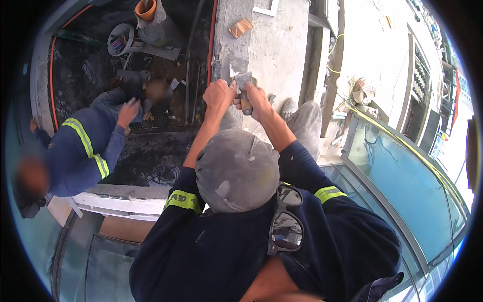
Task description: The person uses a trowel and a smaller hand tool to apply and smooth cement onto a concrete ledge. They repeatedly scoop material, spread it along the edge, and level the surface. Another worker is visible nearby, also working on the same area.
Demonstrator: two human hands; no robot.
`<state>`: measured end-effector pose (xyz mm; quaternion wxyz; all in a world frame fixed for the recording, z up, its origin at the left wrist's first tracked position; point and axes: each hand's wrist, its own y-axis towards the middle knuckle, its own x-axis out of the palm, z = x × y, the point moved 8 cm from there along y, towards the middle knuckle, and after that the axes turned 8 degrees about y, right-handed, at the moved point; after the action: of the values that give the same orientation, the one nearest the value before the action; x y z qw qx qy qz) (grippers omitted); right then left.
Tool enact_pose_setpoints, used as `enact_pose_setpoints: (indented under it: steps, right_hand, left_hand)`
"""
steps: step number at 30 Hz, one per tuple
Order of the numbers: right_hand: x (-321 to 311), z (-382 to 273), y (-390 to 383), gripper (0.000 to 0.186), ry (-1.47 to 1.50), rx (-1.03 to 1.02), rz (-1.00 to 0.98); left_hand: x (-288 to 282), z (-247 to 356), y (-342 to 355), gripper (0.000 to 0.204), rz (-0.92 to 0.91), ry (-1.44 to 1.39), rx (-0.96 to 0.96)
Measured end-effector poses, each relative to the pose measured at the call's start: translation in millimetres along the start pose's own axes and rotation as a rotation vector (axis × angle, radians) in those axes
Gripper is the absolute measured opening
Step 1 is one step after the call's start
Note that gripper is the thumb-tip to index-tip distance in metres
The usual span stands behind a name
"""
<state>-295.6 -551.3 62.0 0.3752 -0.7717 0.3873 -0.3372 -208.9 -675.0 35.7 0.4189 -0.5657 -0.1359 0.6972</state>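
Both my hands meet over the pale concrete ledge (282,55), in front of my bent knees. My right hand (258,99) is closed round the handle of a putty knife (244,79), whose flat grey blade points away from me. Close beside the blade, my left hand (219,96) is closed in a fist with the thumb toward the knife; what it holds, if anything, is hidden. Just beyond the blade, a grey smeared patch (238,66) marks the ledge. Farther along lies a brown block (240,28).
At left, a co-worker (83,151) in navy with reflective bands bends over a dark recess. It holds a white bucket (121,39) of tools and an orange bucket (146,10). A white angled strip (266,8) lies far ahead. Glass panels (392,171) and a yellow hose (402,138) stand right.
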Motion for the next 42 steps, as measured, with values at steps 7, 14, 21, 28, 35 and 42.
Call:
enact_pose_setpoints:
  steps: [7,14,21,28,35,42]
  right_hand:
    - [8,2,38,0.036,-0.053,0.033,0.058]
    - [7,-3,48,0.034,-0.21,0.014,0.089]
    - [25,-46,58,0.039,-0.289,-0.309,0.03]
    - [18,-35,63,0.04,-0.126,-0.157,0.021]
    - [13,-21,56,0.04,-0.181,-0.055,0.032]
    - [10,-34,56,0.039,-0.332,-0.089,0.048]
  left_hand:
    - [15,-25,14,0.067,-0.154,-0.186,-0.119]
    - [28,-26,24,0.067,-0.193,-0.204,-0.121]
    - [23,-22,28,0.065,-0.207,-0.227,-0.108]
    - [19,-18,31,0.059,-0.209,-0.176,-0.112]
    - [16,-13,27,0.061,-0.211,-0.169,-0.113]
    - [7,-5,28,0.058,-0.151,-0.096,-0.076]
